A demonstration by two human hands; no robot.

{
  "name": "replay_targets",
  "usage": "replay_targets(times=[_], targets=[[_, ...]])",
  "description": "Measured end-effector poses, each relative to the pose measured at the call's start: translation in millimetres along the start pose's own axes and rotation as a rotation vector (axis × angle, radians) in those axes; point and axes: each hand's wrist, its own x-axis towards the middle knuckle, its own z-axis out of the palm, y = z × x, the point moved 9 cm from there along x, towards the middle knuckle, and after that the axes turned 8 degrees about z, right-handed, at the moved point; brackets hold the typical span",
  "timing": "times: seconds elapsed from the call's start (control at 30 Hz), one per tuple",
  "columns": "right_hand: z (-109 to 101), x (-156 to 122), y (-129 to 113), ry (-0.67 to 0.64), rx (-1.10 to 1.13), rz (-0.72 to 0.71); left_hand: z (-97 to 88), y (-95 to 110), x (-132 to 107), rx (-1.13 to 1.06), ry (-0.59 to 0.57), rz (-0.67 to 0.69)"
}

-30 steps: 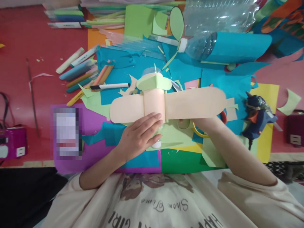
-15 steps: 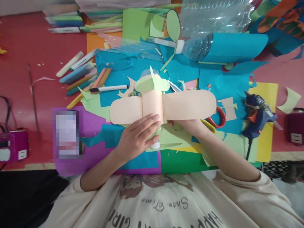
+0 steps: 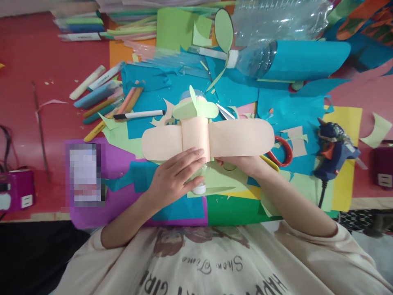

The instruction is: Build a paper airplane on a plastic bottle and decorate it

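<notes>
I hold a paper airplane model (image 3: 196,135) built on a plastic bottle, with long peach wings (image 3: 242,137) and a light green tail piece (image 3: 195,108). My left hand (image 3: 173,178) lies on the peach band around the body, fingers curled over it. My right hand (image 3: 245,163) grips under the right wing, its fingers mostly hidden by the paper. The bottle's white cap (image 3: 199,189) shows just below my left hand.
A blue glue gun (image 3: 334,149) lies at the right, red-handled scissors (image 3: 281,151) beside it. Markers and pencils (image 3: 104,100) lie at the left, a black-capped pen (image 3: 138,115) near them. A clear bottle wrapped in blue paper (image 3: 288,61) is at the back. Coloured paper sheets cover the surface.
The model shifted slightly left and toward me. My right hand moved left from under the wing tip to near the body, uncovering the scissors.
</notes>
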Motion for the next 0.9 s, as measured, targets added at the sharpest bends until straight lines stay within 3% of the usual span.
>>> replay_targets(times=[0.27,0.4,0.5,0.6,0.77,0.83,0.9], targets=[[-2.6,0.9,2.6,0.038,-0.001,0.01,2.5,0.6,-2.0,-0.025,-0.039,-0.004],[-1.1,0.4,0.2,0.025,0.012,-0.013,-18.9,-2.1,-14.1,-0.101,0.101,-0.059],[2.6,0.4,-3.3,-0.014,0.054,-0.04,-32.5,-17.4,-35.7,-0.139,0.192,-0.223],[2.1,0.9,-3.8,-0.009,0.064,-0.045,-23.6,-30.7,-57.0,-0.063,0.078,-0.346],[-1.8,0.9,0.9,0.015,0.07,-0.024,17.7,-46.7,-79.2,0.049,-0.294,-0.434],[-3.1,0.4,2.0,0.026,0.06,-0.027,27.3,-57.4,-83.0,-0.04,-0.338,-0.527],[-3.9,-0.2,2.3,0.039,0.041,-0.031,27.3,-71.6,-82.4,-0.152,-0.273,-0.653]])
